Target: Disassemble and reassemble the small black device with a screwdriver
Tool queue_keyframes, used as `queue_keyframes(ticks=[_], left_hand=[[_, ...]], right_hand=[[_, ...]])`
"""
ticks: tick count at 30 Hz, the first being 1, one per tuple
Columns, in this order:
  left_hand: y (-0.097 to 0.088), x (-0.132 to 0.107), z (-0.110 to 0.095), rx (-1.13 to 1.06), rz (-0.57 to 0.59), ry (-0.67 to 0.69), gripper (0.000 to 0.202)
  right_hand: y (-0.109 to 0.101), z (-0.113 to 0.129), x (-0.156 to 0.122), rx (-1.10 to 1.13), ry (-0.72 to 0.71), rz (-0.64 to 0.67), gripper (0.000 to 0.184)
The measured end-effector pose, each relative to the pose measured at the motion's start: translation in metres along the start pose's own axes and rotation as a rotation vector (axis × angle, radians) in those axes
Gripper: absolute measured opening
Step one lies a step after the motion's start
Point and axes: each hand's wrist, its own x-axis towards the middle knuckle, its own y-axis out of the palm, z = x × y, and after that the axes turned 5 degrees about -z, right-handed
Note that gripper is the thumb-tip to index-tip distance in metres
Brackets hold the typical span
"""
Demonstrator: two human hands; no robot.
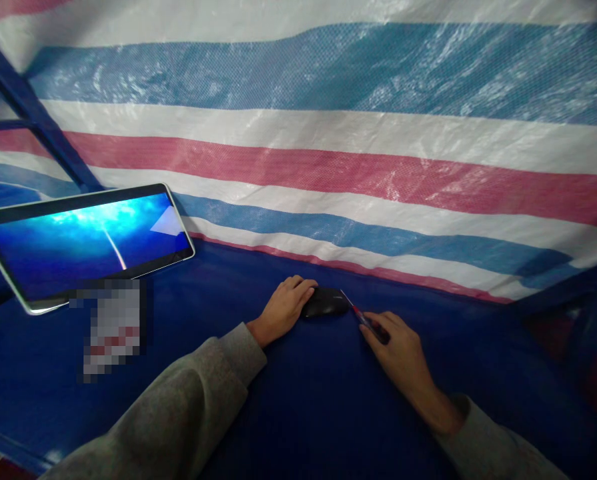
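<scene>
Head view: striped woven sheet (328, 73), smooth blue tabletop (288, 413), two bare hands at a black mouse (325, 302).
Glossy and creased, the sheet hangs behind the table in white, blue and red bands; on the left leans a flat rectangular screen (93, 230) with rounded corners and a pale rim, glowing blue; soft grey knit sleeves cover the forearms; the mouse, a low, smooth, rounded oblong, lies on the tabletop between the hands; the left hand (284, 308) has its fingers bent close together over the mouse's left end, gripping it; the right hand (395, 350) pinches the dark-and-red handle of a thin screwdriver (361, 315), its tip at the mouse's right end, though whether they touch cannot be told.
</scene>
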Motion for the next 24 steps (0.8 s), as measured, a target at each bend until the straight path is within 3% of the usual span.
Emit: queue_keyframes(ticks=[3,6,8,10,13,18,24], left_hand=[[-0.002,-0.003,-0.004,-0.008,-0.019,-0.009,0.038],[-0.004,-0.006,-0.007,0.047,0.018,0.033,0.055],[-0.005,-0.007,-0.007,0.068,0.042,0.063,0.056],[-0.005,-0.008,-0.005,0.059,0.044,0.08,0.052],[-0.004,-0.008,0.001,0.025,0.044,0.092,0.05],[-0.001,-0.008,0.007,-0.085,0.021,0.088,0.045],[0.001,-0.006,0.008,-0.164,-0.082,0.045,0.028]], right_hand=[[0.001,0.004,0.001,-0.112,-0.041,0.021,0.03],[-0.001,0.009,0.007,-0.197,-0.052,0.046,0.035],[-0.003,0.013,0.015,-0.22,-0.065,0.012,0.039],[-0.001,0.016,0.024,-0.183,-0.111,-0.046,0.041],[0.008,0.021,0.035,-0.045,-0.17,-0.028,0.047],[0.029,0.025,0.038,0.094,-0.147,0.085,0.05],[0.033,0.028,0.034,0.176,-0.1,0.125,0.048]])
